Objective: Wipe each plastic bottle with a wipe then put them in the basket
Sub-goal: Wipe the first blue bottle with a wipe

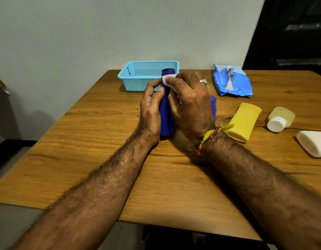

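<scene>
Left hand (150, 109) grips the upright blue bottle (165, 112), steadying it on the bench (102, 141). Right hand (189, 101) fingers press a wipe (167, 81) around its neck, cleaning it near the basket (138, 78).

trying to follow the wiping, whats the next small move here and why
Probably slide the wipe down the blue bottle: the right hand presses it only at the neck, the left hand steadies the body, and the basket looks empty.

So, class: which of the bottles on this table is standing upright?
The dark blue bottle, held in both hands. The yellow bottle, the white-capped clear bottle and the white bottle lie on their sides.
</scene>
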